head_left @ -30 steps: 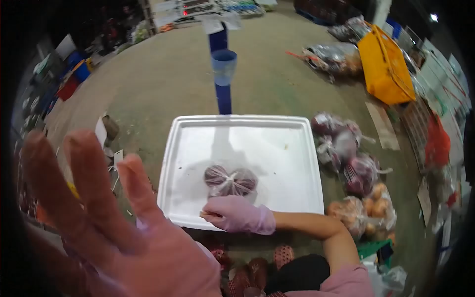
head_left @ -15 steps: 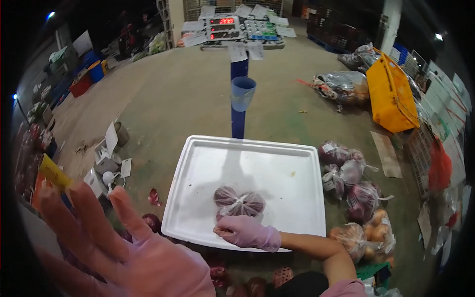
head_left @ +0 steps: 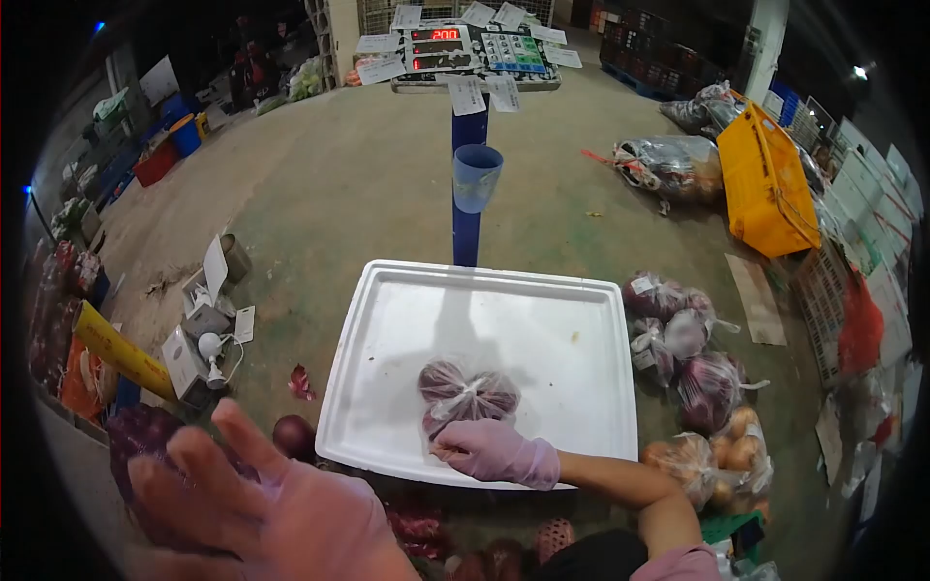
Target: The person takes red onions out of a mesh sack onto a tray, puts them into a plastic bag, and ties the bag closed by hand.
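Note:
A clear plastic bag of red onions [head_left: 470, 387] lies in a white foam tray [head_left: 572, 378] on a scale. My right hand [head_left: 494, 453], in a thin pink glove, is closed on the near end of that bag. My left hand [head_left: 310, 513], gloved the same way, is large in the lower left foreground with its fingers spread and nothing in them. Beyond its fingertips lies a dark mesh sack of red onions [head_left: 140, 441], partly hidden. One loose red onion [head_left: 294, 438] rests on the floor beside the tray.
The scale's lit display [head_left: 441, 48] tops a blue post with a blue cup [head_left: 478, 179]. Bagged red onions [head_left: 712, 387] and bagged brown onions [head_left: 741, 450] lie right of the tray. Further right stands a yellow crate [head_left: 770, 184]. A yellow tube [head_left: 121, 353] leans at left.
My left hand has lowered and drawn slightly toward me, uncovering the mesh sack and yellow tube. My right hand has shifted slightly right, still on the bag.

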The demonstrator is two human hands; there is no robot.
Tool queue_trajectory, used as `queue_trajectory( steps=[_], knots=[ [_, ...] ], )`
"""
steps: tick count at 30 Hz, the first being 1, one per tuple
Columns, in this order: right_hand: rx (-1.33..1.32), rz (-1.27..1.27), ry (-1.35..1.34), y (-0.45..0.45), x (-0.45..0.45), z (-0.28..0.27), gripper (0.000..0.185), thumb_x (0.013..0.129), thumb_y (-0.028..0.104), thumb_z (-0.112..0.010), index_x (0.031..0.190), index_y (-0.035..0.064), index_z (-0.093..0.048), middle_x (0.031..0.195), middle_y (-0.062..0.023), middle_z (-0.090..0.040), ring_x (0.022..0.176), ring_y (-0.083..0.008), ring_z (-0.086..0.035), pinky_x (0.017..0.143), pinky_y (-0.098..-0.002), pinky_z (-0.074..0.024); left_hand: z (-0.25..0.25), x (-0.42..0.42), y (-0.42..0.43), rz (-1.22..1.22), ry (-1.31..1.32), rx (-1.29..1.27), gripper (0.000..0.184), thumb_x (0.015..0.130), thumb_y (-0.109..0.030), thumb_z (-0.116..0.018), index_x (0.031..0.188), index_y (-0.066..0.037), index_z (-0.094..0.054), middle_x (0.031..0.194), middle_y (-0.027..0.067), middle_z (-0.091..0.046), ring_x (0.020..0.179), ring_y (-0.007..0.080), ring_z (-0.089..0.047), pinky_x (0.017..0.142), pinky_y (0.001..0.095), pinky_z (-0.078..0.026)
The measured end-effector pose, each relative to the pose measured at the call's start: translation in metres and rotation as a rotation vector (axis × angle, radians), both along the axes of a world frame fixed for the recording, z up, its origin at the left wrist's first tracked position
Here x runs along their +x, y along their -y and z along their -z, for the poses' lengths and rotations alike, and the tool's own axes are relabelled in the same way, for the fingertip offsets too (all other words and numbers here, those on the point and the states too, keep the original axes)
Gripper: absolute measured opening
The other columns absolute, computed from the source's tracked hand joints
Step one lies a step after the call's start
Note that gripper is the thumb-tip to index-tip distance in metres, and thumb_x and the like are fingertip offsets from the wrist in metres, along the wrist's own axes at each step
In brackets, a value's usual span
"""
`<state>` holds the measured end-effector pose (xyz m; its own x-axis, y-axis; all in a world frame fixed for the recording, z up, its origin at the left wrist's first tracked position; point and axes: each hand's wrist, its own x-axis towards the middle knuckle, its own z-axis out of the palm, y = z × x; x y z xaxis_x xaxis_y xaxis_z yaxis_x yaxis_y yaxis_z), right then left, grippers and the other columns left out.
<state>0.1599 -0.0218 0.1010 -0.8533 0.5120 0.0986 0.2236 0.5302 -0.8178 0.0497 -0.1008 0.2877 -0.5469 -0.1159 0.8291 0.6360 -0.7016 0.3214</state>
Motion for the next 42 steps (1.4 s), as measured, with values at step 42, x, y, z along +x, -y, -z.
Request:
queue_trajectory(
  steps=[42],
  knots=[
    [-0.196, 1.011, 1.373, 0.204, 0.319, 0.058, 0.039, 0.092, 0.038, -0.038, 0.096, 0.0127, -0.067, 0.096, -0.0134, -0.067, 0.091, -0.0342, -0.063, 0.087, -0.0454, -0.0444, 0.004, -0.100, 0.031, 0.804, -0.100, -0.033, 0.053, 0.092, -0.022, -0.045, 0.142, -0.008, -0.032, 0.145, 0.0133, -0.034, 0.135, 0.0268, -0.031, 0.113, 0.0454, -0.013]
  ],
)
